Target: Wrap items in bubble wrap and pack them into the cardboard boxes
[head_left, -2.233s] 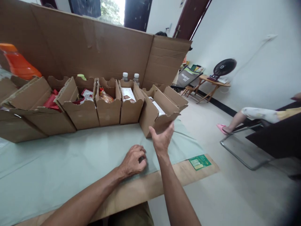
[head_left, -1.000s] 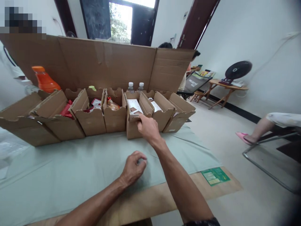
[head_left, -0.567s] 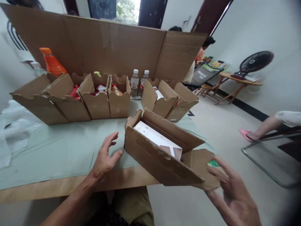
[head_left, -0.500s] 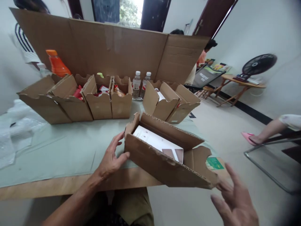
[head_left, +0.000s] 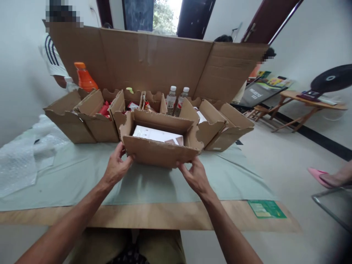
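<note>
Between my two hands is an open-topped cardboard box (head_left: 159,154), tilted and raised over the table's cloth. My left hand (head_left: 117,165) grips its left end, thumb on the front face and fingers around the corner. At the lower right corner, my right hand (head_left: 194,175) pinches the box in the same way. Inside lies a white carton (head_left: 154,135) with a brownish printed patch at one end. Directly behind stand similar cardboard boxes, one with red packets (head_left: 104,109) in it. The held box hides the lower fronts of some of them.
A tall cardboard panel (head_left: 156,62) stands behind the boxes. Two clear bottles (head_left: 171,99) and an orange bottle (head_left: 85,79) stand near it. Bubble wrap (head_left: 19,167) lies at left, a green card (head_left: 266,209) at the front right edge. Other people sit beyond the panel and at right.
Both hands have carried the box forward and left, turning it square to the table. The right hand, apart from or barely touching it before, now grips its right corner.
</note>
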A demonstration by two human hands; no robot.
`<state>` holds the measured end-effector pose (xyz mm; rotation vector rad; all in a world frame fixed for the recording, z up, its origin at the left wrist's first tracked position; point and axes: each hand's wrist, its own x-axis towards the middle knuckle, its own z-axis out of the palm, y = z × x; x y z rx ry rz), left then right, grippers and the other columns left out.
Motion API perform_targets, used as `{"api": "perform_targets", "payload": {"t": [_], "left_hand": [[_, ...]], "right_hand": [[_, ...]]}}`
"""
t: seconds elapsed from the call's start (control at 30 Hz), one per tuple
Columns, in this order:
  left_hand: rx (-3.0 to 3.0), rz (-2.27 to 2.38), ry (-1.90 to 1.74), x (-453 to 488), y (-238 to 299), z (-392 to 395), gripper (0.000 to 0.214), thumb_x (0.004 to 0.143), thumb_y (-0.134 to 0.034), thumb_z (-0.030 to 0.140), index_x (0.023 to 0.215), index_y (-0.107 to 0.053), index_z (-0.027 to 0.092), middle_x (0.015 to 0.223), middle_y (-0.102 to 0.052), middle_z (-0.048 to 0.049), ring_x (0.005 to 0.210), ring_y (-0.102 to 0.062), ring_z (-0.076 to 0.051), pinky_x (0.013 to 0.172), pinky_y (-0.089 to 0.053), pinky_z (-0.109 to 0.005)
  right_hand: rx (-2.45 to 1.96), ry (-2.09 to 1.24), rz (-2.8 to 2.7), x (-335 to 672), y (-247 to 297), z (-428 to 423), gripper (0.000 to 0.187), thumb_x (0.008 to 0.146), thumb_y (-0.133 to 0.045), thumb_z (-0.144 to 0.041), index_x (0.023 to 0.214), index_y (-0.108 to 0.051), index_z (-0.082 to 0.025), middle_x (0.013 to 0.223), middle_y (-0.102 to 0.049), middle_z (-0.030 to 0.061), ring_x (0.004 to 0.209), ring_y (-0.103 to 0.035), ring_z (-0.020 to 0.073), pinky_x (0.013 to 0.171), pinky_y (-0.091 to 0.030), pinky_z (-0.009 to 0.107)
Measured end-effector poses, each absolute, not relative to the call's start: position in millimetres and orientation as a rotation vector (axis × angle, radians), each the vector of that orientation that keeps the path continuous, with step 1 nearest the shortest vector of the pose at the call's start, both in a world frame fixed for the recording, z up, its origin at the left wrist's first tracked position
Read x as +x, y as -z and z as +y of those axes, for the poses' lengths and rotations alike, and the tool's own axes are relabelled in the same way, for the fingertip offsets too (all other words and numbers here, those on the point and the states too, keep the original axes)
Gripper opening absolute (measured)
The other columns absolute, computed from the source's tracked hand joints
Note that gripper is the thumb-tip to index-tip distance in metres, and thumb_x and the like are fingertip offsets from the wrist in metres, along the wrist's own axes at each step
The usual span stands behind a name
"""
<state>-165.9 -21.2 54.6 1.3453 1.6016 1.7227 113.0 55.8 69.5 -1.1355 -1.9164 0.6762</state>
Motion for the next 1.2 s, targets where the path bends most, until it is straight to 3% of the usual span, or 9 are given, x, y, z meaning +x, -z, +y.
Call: {"api": "perform_targets", "payload": {"t": [0.17,0.3,0.47,0.57,0.67,0.8,0.9,1.1,1.2], "left_hand": [[1.264,1.736,-1.572,-187,-34,-5,0.047,0.079,-0.064,0.036,0.121,-0.059,0.017,0.112,-0.071,-0.0099,0.099,-0.068,-0.025,0.092,-0.056,-0.041],[1.258,1.796,-1.484,-179,-19,-8,0.055,0.077,-0.064,0.028,0.131,-0.058,0.018,0.122,-0.070,-0.0116,0.115,-0.064,-0.029,0.102,-0.052,-0.044],[1.281,1.839,-1.409,-182,-25,-12,0.058,0.078,-0.065,0.022,0.135,-0.060,0.016,0.123,-0.072,-0.0119,0.114,-0.066,-0.029,0.103,-0.053,-0.046],[1.349,1.884,-1.381,-187,-28,-35,0.062,0.080,-0.066,0.023,0.141,-0.058,0.014,0.138,-0.066,-0.0169,0.126,-0.062,-0.032,0.110,-0.050,-0.050],[1.467,2.045,-1.371,-211,-30,-73,0.048,0.085,-0.064,0.025,0.132,-0.066,0.019,0.147,-0.061,-0.0151,0.136,-0.057,-0.030,0.113,-0.049,-0.049],[1.472,2.537,-1.235,-284,-41,-120,0.033,0.088,-0.060,0.029,0.117,-0.073,0.021,0.139,-0.067,-0.0120,0.129,-0.062,-0.028,0.109,-0.052,-0.048],[1.389,2.713,-1.191,-349,-58,-131,0.031,0.084,-0.060,0.026,0.111,-0.074,0.020,0.134,-0.069,-0.0123,0.129,-0.061,-0.031,0.115,-0.046,-0.053],[1.201,2.857,-1.060,-445,-86,-89,0.031,0.082,-0.060,0.015,0.110,-0.074,0.016,0.125,-0.072,-0.0151,0.131,-0.057,-0.034,0.119,-0.036,-0.052],[1.078,2.874,-0.980,-474,-90,-58,0.029,0.088,-0.068,0.023,0.116,-0.071,0.015,0.127,-0.070,-0.0148,0.131,-0.056,-0.034,0.117,-0.038,-0.055]], "right_hand": [[-1.130,-0.898,-1.929,77,-35,91,0.047,0.086,-0.057,-0.045,0.125,-0.059,-0.019,0.114,-0.073,0.0130,0.093,-0.068,0.0270,0.082,-0.057,0.043],[-1.272,-0.854,-1.950,79,-13,97,0.048,0.086,-0.055,-0.057,0.114,-0.063,-0.018,0.103,-0.074,0.0132,0.091,-0.067,0.0289,0.084,-0.054,0.043],[-1.371,-0.730,-2.032,76,-9,111,0.048,0.081,-0.052,-0.064,0.099,-0.062,-0.021,0.086,-0.072,0.0107,0.078,-0.065,0.0287,0.072,-0.050,0.039],[-1.394,-0.683,-2.045,72,-11,109,0.046,0.077,-0.053,-0.064,0.096,-0.059,-0.022,0.085,-0.071,0.0104,0.076,-0.064,0.0284,0.067,-0.048,0.038],[-1.443,-0.630,-2.052,70,-13,105,0.047,0.072,-0.053,-0.063,0.096,-0.057,-0.023,0.087,-0.071,0.0114,0.073,-0.063,0.0290,0.066,-0.047,0.039],[-1.501,-0.625,-2.063,70,-14,105,0.048,0.070,-0.050,-0.061,0.098,-0.057,-0.023,0.086,-0.070,0.0122,0.073,-0.064,0.0311,0.067,-0.048,0.042],[-1.520,-0.610,-2.069,70,-14,107,0.045,0.069,-0.050,-0.057,0.097,-0.057,-0.023,0.088,-0.071,0.0136,0.079,-0.067,0.0352,0.070,-0.050,0.044],[-1.521,-0.503,-2.069,73,-10,107,0.039,0.072,-0.049,-0.050,0.098,-0.060,-0.023,0.083,-0.070,0.0138,0.080,-0.069,0.0385,0.067,-0.051,0.046],[-1.507,-0.454,-2.054,74,-9,108,0.032,0.071,-0.051,-0.048,0.092,-0.059,-0.025,0.075,-0.069,0.0109,0.070,-0.067,0.0359,0.061,-0.050,0.045]]}}
